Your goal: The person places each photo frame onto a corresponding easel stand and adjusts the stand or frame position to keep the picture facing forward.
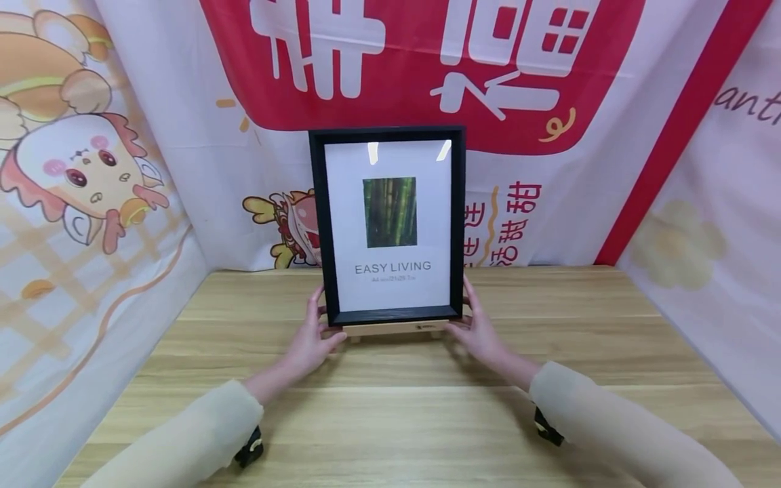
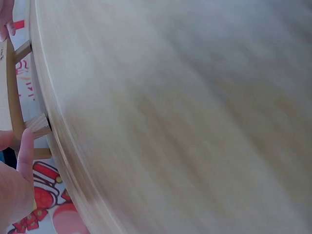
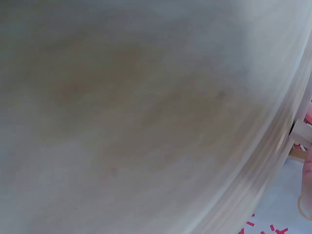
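Observation:
A black picture frame [image 1: 393, 295] stands upright, leaning slightly back, on the ledge of a small wooden easel [image 1: 390, 329]. Inside it are a bamboo print and the words "EASY LIVING". At the frame's lower left corner my left hand [image 1: 310, 346] grips the easel's end, thumb at the front of the ledge and fingers partly hidden behind. My right hand [image 1: 482, 339] holds the opposite end the same way, its fingertips along the frame's side edge. The left wrist view shows the ledge [image 2: 12, 92] and its short legs, with a finger [image 2: 27, 151] against one leg.
Under the easel lies a wood-grain table [image 1: 390, 420], its back edge just behind the frame. A printed white and red cloth [image 1: 281, 169] hangs behind, with more cloth [image 1: 61, 271] along the left side and cloth [image 1: 702, 271] on the right.

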Action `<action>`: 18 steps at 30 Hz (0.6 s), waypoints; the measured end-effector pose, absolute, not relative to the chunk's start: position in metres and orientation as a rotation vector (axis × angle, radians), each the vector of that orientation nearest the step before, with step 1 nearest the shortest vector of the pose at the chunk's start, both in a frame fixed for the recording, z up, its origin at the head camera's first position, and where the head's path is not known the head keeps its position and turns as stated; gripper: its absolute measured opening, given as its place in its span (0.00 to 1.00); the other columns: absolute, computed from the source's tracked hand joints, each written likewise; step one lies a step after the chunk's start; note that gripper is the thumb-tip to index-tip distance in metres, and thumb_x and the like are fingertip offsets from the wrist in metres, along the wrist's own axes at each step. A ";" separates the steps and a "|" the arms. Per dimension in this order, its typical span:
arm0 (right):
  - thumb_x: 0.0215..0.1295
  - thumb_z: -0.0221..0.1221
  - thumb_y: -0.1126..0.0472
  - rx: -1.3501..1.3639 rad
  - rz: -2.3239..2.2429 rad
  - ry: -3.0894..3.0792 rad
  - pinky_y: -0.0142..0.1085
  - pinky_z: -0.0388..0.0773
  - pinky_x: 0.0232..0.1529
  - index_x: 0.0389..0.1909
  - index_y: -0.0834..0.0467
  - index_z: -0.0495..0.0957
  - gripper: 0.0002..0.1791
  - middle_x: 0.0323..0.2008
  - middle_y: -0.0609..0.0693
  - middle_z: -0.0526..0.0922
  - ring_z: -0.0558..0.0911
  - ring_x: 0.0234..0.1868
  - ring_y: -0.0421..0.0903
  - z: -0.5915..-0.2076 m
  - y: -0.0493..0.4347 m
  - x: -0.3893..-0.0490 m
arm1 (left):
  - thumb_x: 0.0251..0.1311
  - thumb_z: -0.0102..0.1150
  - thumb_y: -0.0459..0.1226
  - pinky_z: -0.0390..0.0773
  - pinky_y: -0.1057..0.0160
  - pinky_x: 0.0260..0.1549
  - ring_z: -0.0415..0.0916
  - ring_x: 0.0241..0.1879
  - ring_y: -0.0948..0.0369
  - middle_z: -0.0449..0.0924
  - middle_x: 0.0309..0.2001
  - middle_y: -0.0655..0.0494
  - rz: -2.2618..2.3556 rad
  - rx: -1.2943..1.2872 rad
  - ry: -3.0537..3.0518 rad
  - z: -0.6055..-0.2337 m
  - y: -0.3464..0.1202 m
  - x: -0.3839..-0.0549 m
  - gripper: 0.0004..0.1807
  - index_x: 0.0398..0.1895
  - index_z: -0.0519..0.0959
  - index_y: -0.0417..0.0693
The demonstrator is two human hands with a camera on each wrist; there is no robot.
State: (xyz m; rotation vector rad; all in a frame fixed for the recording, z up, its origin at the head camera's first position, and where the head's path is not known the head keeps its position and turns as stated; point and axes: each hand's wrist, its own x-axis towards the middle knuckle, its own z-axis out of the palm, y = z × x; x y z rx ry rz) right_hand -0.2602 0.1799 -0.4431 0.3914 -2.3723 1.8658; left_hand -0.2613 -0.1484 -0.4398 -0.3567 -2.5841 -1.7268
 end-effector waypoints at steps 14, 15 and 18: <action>0.54 0.57 0.86 0.328 1.833 -2.375 0.36 0.81 0.47 0.78 0.42 0.31 0.64 0.62 0.72 0.57 0.76 0.50 0.70 -0.444 0.205 -0.241 | 0.54 0.65 0.23 0.84 0.60 0.28 0.75 0.53 0.40 0.59 0.68 0.34 -1.674 -0.386 -2.619 -0.438 -0.122 -0.264 0.60 0.77 0.36 0.71; 0.53 0.57 0.86 0.327 1.833 -2.371 0.36 0.81 0.47 0.78 0.41 0.32 0.64 0.62 0.72 0.57 0.76 0.50 0.70 -0.445 0.206 -0.240 | 0.55 0.65 0.23 0.84 0.60 0.28 0.74 0.54 0.39 0.59 0.68 0.34 -1.677 -0.392 -2.618 -0.438 -0.121 -0.264 0.60 0.77 0.36 0.70; 0.53 0.57 0.86 0.331 1.835 -2.357 0.36 0.81 0.47 0.78 0.42 0.32 0.64 0.62 0.72 0.58 0.76 0.50 0.70 -0.445 0.209 -0.237 | 0.54 0.65 0.23 0.84 0.60 0.28 0.74 0.54 0.40 0.59 0.68 0.35 -1.709 -0.397 -2.613 -0.437 -0.118 -0.264 0.60 0.77 0.36 0.71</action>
